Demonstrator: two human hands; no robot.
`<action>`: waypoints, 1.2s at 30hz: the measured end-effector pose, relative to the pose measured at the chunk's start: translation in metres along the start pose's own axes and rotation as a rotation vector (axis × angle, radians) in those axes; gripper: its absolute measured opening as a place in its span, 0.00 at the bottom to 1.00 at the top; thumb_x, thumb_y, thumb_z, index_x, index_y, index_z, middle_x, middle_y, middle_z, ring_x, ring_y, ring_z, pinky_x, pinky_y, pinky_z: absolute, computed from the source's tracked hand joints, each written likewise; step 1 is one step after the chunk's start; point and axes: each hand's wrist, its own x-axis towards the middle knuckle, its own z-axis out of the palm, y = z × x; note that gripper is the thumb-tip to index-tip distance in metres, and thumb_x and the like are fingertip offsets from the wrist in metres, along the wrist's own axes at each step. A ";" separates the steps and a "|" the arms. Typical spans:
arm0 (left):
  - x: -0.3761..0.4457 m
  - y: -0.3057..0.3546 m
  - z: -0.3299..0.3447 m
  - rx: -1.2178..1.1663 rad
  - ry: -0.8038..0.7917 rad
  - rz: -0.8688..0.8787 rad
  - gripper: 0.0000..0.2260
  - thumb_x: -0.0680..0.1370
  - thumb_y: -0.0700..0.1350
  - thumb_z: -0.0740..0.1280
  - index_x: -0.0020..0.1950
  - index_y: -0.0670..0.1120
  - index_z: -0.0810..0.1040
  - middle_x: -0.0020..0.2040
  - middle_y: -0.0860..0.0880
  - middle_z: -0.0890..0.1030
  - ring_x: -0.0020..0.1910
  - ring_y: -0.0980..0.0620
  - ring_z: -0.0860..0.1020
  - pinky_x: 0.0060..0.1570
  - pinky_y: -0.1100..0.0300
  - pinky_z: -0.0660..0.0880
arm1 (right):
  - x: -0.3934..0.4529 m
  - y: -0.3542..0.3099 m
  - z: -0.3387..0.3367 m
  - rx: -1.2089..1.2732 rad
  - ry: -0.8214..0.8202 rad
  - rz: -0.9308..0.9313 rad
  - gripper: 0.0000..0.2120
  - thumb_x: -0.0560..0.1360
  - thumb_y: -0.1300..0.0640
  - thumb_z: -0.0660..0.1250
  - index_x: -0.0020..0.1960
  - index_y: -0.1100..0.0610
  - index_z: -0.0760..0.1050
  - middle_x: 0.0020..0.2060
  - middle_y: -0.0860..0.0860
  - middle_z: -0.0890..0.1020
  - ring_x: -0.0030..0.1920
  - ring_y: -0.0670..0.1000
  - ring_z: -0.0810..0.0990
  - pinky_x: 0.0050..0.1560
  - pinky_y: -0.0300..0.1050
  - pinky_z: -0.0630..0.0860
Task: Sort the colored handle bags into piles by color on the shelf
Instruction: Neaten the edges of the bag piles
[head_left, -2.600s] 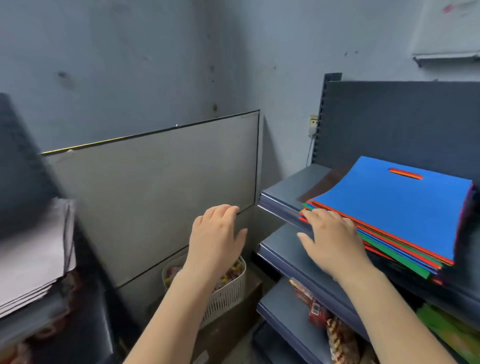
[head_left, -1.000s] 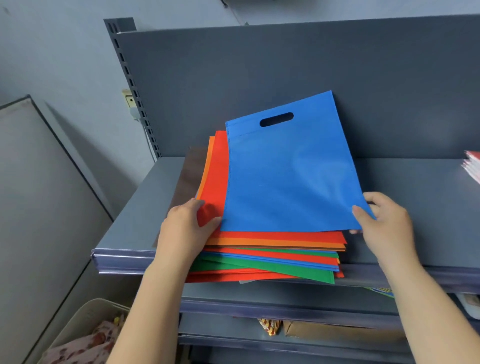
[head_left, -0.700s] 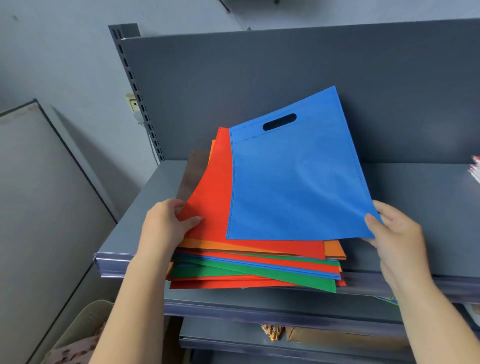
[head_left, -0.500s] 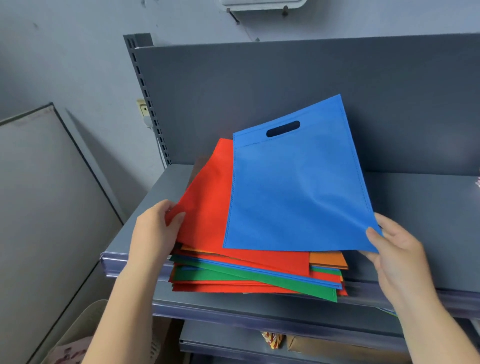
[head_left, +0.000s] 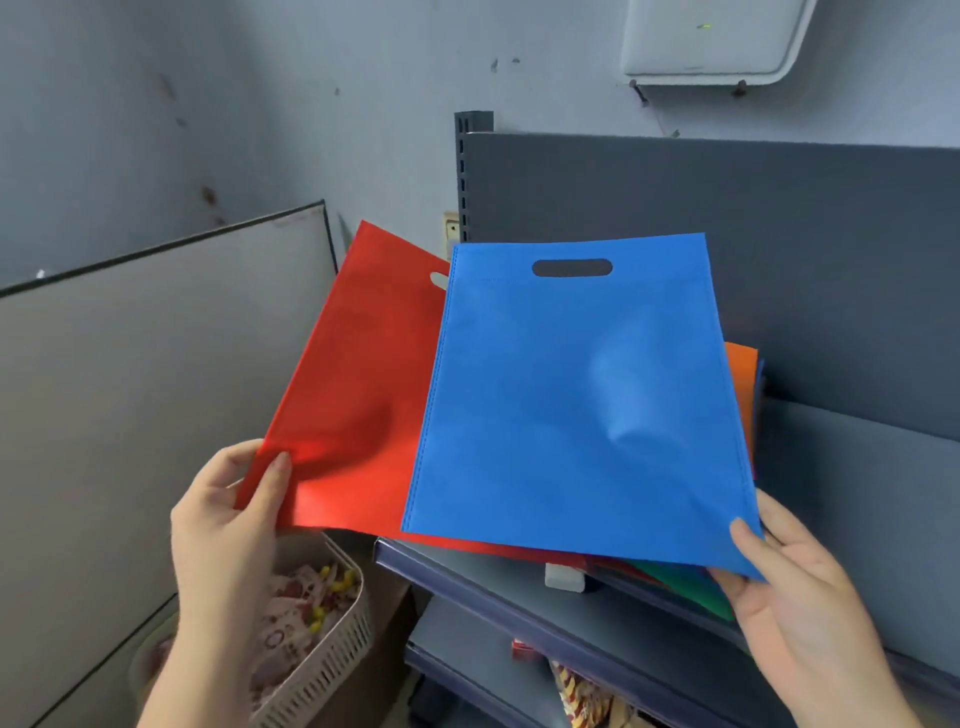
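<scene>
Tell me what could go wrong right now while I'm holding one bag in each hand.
1. The left hand pinches only a bottom corner of the red fabric handle bag, held out past the grey metal shelf and above the slatted plastic basket; a slip could drop it in.
2. The right hand likewise grips one corner of the blue fabric handle bag, which may droop and disturb the remaining mixed stack.

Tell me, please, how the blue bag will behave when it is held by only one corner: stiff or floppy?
Probably floppy: the blue bag already dimples and bends while the right hand pinches its lower corner. It looks thin and flat, so likely light. The stitched edges may keep it partly flat.
</scene>
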 end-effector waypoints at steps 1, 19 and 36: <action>-0.006 0.001 -0.013 0.017 0.047 0.020 0.02 0.75 0.51 0.68 0.45 0.59 0.80 0.38 0.58 0.83 0.35 0.58 0.77 0.42 0.55 0.76 | -0.001 0.002 0.007 0.010 -0.042 0.019 0.18 0.78 0.69 0.54 0.56 0.56 0.80 0.55 0.52 0.83 0.51 0.50 0.84 0.41 0.41 0.81; -0.178 0.058 -0.278 -0.006 0.814 0.107 0.05 0.73 0.51 0.69 0.46 0.52 0.79 0.32 0.55 0.79 0.31 0.54 0.73 0.27 0.57 0.74 | -0.119 0.064 0.163 0.120 -0.570 0.373 0.22 0.78 0.72 0.53 0.43 0.55 0.82 0.38 0.49 0.86 0.37 0.45 0.84 0.33 0.38 0.80; -0.355 0.137 -0.531 0.061 1.237 0.193 0.04 0.70 0.49 0.69 0.42 0.58 0.81 0.36 0.55 0.84 0.35 0.60 0.81 0.40 0.66 0.79 | -0.400 0.129 0.294 0.179 -1.001 0.718 0.25 0.79 0.70 0.54 0.41 0.51 0.85 0.44 0.50 0.86 0.41 0.47 0.85 0.35 0.39 0.81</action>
